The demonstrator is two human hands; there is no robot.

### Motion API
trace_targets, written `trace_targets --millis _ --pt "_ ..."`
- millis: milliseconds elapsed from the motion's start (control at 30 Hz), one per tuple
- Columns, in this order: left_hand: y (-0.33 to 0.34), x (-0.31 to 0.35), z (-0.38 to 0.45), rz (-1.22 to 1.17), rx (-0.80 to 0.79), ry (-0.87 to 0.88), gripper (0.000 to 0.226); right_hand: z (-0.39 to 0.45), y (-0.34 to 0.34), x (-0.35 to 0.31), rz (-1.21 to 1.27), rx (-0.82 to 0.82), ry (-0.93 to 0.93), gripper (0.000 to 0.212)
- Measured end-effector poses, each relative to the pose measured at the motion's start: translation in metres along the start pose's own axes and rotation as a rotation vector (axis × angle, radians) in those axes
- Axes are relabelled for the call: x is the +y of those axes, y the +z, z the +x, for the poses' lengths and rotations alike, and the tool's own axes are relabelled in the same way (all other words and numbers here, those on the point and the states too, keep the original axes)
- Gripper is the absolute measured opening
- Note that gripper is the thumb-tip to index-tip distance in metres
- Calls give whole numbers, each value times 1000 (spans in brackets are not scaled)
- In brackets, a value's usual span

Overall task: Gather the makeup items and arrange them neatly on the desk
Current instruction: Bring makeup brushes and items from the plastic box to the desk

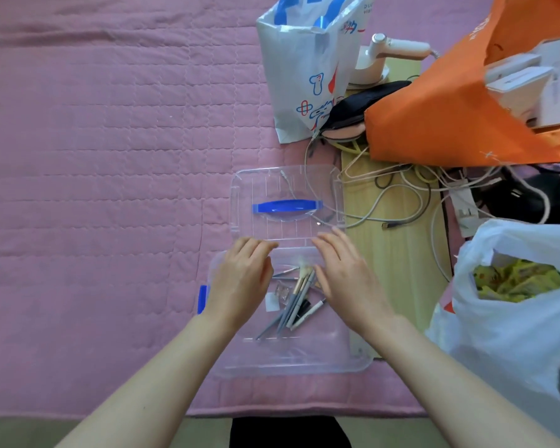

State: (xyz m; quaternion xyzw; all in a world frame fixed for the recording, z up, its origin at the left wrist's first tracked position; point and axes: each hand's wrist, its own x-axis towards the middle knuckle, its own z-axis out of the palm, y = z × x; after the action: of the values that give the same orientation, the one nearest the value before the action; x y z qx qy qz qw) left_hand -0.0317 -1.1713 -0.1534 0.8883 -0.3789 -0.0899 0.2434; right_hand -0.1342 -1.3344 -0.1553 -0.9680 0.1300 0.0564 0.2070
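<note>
a pink quilted bed cover (110,156) fills most of the view, with a strip of pale wooden surface (395,253) running along its right side. on the cover, just beside that wood, sits a clear plastic box (291,363) with a blue latch (202,299) on its left wall. inside it lie the makeup items: a bundle of grey-handled brushes (291,302) with one pale bristle tip pointing away from the person, a white pencil (309,313) beside them, and a small clear case (282,291) to their left. the box's clear lid (286,202), with a blue handle (286,206) across its middle, lies flat just beyond the box, touching or nearly touching its far rim.

the left hand (243,276) hovers over the box's left part, fingers loosely curled toward the lid's near edge, its grip narrow and holding nothing. the right hand (346,273) is over the right part, fingers fairly straight and together, grip wide and holding nothing. whether either hand touches the lid or the box rim cannot be told.

farther back stand a white printed bag (304,76), an orange bag (459,101) holding white boxes (527,82), a white handheld appliance (392,53) and a dark pouch (362,105). tangled cables (401,189) spread over the wood, and a white plastic bag (514,318) with yellow contents sits at the right.
</note>
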Motion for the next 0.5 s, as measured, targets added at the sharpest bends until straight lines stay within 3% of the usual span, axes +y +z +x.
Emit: trace_targets --millis 100,300,500 --pt "14 5 -27 -41 -73 -36 25 -31 17 0 37 -12 -8 39" --pt "54 -2 -61 -20 -266 -113 16 -64 54 3 35 -203 53 42" --pt "90 -12 -64 92 -472 -245 25 -61 73 5 14 -368 174 47"
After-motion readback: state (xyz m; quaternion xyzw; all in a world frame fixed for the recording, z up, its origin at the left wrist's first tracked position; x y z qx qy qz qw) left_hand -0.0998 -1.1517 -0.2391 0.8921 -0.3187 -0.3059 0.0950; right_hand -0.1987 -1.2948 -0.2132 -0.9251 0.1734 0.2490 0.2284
